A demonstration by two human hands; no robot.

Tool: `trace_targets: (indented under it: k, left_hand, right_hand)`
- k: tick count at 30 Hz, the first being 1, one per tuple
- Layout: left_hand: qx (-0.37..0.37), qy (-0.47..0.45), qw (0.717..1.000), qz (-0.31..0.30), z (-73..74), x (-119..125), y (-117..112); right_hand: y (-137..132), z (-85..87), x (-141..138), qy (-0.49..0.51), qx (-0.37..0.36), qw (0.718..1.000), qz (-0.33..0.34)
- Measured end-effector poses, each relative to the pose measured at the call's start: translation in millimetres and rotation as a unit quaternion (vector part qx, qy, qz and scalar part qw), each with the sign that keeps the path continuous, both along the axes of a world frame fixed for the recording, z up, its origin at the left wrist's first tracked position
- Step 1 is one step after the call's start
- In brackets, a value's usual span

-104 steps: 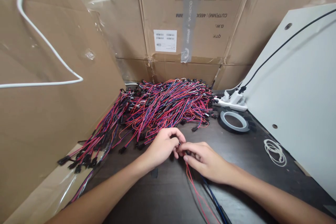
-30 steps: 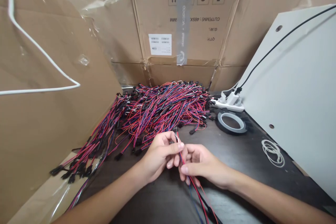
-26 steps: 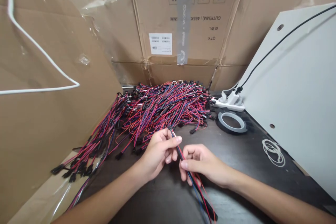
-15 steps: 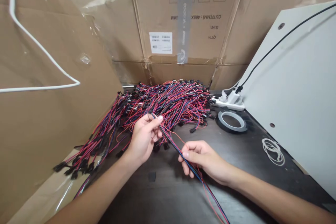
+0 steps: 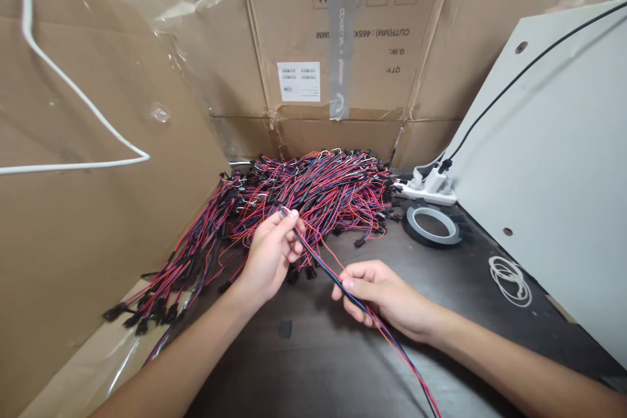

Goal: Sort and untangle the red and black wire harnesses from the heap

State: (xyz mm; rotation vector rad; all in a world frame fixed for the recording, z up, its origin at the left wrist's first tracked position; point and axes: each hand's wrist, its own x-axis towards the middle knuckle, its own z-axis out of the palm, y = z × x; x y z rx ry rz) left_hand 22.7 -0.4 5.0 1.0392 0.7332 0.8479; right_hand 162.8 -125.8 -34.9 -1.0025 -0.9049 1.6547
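Note:
Between my hands stretches a bundle of thin wires (image 5: 321,264) in red, black, blue and orange. My left hand (image 5: 272,249) pinches its upper end between thumb and fingers, close to the front of the wire pile. Lower and to the right, my right hand (image 5: 377,294) is closed around the same bundle, thumb on top. One orange strand bows away from the others between the two hands. Past my right hand the wires trail down beyond the bottom edge. Behind my left hand lies a large heap of similar wires (image 5: 323,189) with black connectors.
A black tape roll (image 5: 432,226) lies right of the heap, near a white power strip (image 5: 426,192) with plugs. Further right are a coiled white cord (image 5: 509,281) and a white panel (image 5: 553,144). Cardboard (image 5: 98,98) walls the left and back. A small dark scrap (image 5: 285,329) is on the table.
My left hand has shifted slightly up and left with the wire end. The loose orange strand now lies nearer the bundle below my right hand, and the trailing wires have swung slightly right.

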Motion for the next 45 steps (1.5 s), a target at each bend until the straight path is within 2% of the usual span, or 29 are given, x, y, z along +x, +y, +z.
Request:
trace_targets:
  k: [3,6,8,14,18,23,27,31,37,41,45]
  left_hand:
    - [-0.006,0.011,0.997,-0.07,-5.7,3.1,-11.0]
    - [-0.001,0.021,0.985,-0.17,-10.9,5.3,-20.6]
    - [0.01,0.024,0.982,-0.187,-11.7,5.7,-22.4]
    - [0.03,0.015,0.996,-0.083,-5.0,3.4,-11.6]
    - [0.042,0.0,0.999,-0.034,-3.4,2.3,-4.9]
    - [0.056,-0.023,0.998,0.034,0.1,-0.9,6.5]
    - [0.057,-0.03,0.995,0.071,5.6,-3.9,16.4]
    - [0.042,-0.025,0.995,0.089,8.9,-8.1,24.3]
    - [-0.003,-0.017,0.997,0.076,9.4,-12.2,32.4]
    - [-0.047,-0.037,0.996,0.07,8.3,-11.4,34.2]
    - [-0.059,-0.062,0.993,0.079,6.4,-11.7,35.3]
  right_hand:
    - [1.1,-0.9,1.2,0.022,-0.013,1.0,-0.011]
    - [1.6,-1.2,2.1,0.028,-0.013,0.999,-0.018]
    - [1.6,-1.2,2.4,0.027,-0.016,0.999,-0.019]
    - [2.7,-3.3,2.3,0.031,-0.022,0.999,-0.022]
    - [3.4,-5.0,1.7,0.032,-0.023,0.999,-0.028]
    - [1.6,-6.3,1.3,0.035,0.014,0.999,-0.034]
    - [1.1,-6.4,2.5,0.027,0.006,0.999,-0.037]
    - [1.4,-4.7,3.3,0.022,-0.008,0.999,-0.042]
    - [1.3,-0.3,2.7,0.032,-0.001,0.998,-0.051]
    - [1.4,0.6,2.4,0.025,0.008,0.998,-0.056]
    - [0.8,-0.5,2.1,-0.004,0.026,0.998,-0.063]
